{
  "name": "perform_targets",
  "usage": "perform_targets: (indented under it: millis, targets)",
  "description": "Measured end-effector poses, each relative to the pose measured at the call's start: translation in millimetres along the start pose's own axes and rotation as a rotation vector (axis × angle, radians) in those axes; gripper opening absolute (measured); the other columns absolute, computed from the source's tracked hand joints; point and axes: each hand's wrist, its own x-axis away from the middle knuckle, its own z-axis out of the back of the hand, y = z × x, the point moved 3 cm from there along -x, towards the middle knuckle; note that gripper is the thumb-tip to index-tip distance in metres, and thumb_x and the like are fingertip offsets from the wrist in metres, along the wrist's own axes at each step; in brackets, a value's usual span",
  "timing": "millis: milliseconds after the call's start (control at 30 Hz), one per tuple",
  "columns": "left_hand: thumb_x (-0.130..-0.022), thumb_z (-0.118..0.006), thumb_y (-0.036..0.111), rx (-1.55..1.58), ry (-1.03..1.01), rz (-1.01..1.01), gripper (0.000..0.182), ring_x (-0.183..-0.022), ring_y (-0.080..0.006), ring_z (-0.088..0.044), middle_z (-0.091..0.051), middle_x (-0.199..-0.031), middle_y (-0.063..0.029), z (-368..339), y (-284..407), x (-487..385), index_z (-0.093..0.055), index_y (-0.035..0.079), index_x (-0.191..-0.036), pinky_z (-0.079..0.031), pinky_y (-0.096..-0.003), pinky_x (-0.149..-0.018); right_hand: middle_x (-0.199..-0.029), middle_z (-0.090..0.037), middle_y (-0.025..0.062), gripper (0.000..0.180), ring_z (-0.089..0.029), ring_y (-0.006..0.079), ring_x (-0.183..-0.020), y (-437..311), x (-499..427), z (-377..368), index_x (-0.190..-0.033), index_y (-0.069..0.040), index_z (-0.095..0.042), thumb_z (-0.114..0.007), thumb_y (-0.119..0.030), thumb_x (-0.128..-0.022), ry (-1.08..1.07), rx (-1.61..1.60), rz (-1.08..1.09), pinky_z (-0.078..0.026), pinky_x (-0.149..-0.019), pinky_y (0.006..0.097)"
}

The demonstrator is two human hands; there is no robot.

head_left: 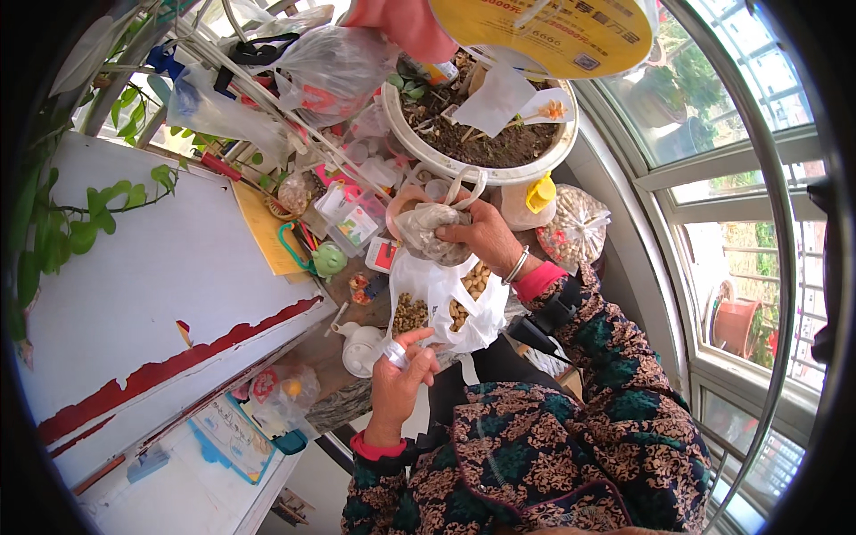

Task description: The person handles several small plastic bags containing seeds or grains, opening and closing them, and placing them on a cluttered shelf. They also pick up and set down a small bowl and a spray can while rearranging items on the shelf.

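Note:
My right hand (491, 234) grips a knotted plastic bag (428, 231) of greyish contents, its white handles standing up above the fingers. Below it, a white plastic bag (478, 334) lies spread at the counter's edge. Unshelled peanuts (476, 281) sit in its right part, and small brownish dried pieces, perhaps raisins (409, 313), in its left. White tape wraps one finger of my left hand (401, 378), held with fingers apart at the bag's near left edge. Nothing shows in its grasp. Beside it stands a white lidded pot (361, 351).
A round planter (491, 177) with soil stands behind, under a yellow hand fan (548, 33). To the right are a yellow-capped container (528, 207) and a tied bag (572, 224). A white panel (147, 234) fills the left; a metal rail (779, 200) curves along the windows.

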Motion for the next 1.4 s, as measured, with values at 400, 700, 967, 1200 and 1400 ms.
perform_targets:
  millis: [400,700,967,1200,1400]
  targets:
    - [-0.095,-0.064,0.021,0.115,0.002,0.001,0.04,-0.064,-0.0089,-0.056,-0.066,-0.078,-0.0056,5.3,28.1,-34.4,-0.056,-0.003,-0.127,-0.046,-0.0229,-0.061,-0.114,-0.065,0.0067,0.049,-0.061,0.0154,-0.103,6.9,-80.3,11.5,-0.13,-0.001,-0.055,-0.068,-0.003,-0.083,0.091,0.055,0.029,-0.048,-0.093,0.0293]
    - [-0.09,-0.07,0.01,0.254,0.282,-0.078,0.063,-0.06,-0.0079,-0.054,-0.062,-0.088,-0.006,33.9,3.9,-69.4,-0.039,0.002,-0.144,-0.044,-0.021,-0.052,-0.116,-0.066,0.0069,0.051,-0.059,0.0175,-0.113,5.5,-66.7,-50.7,-0.131,-0.003,-0.056,-0.07,-0.005,-0.082,-0.632,0.048,-0.056,-0.044,-0.102,0.0332]
    - [-0.091,-0.068,0.01,0.249,0.372,-0.006,0.018,-0.054,-0.0112,-0.055,-0.063,-0.073,-0.0062,62.4,-17.2,-68.4,-0.062,-0.003,-0.101,-0.044,-0.0244,-0.05,-0.124,-0.063,0.0077,0.05,-0.061,0.0191,-0.104,14.6,-134.9,-55.5,-0.129,-0.002,-0.057,-0.072,-0.028,-0.089,-0.787,0.216,0.22,-0.05,-0.088,0.0347]
    - [-0.091,-0.064,0.009,0.235,0.43,-0.012,0.013,-0.054,-0.0134,-0.056,-0.063,-0.067,-0.0069,80.3,-25.1,-54.8,-0.063,-0.004,-0.089,-0.045,-0.0268,-0.053,-0.118,-0.056,0.0244,0.046,-0.049,0.0424,-0.116,28.6,-308.4,15.0,-0.12,0.002,-0.053,-0.066,-0.015,-0.08,0.967,0.945,0.545,-0.042,-0.096,0.0502]
    - [-0.089,-0.062,0.004,0.288,0.442,0.026,0.009,-0.054,-0.0136,-0.056,-0.063,-0.067,-0.0073,90.9,-37.0,-48.6,-0.064,-0.005,-0.09,-0.045,-0.0271,-0.054,-0.132,-0.048,0.0195,0.052,-0.044,0.0391,-0.122,17.8,-348.5,31.7,-0.126,0.0,-0.049,-0.062,-0.012,-0.076,1.184,1.08,0.288,-0.039,-0.102,0.0483]
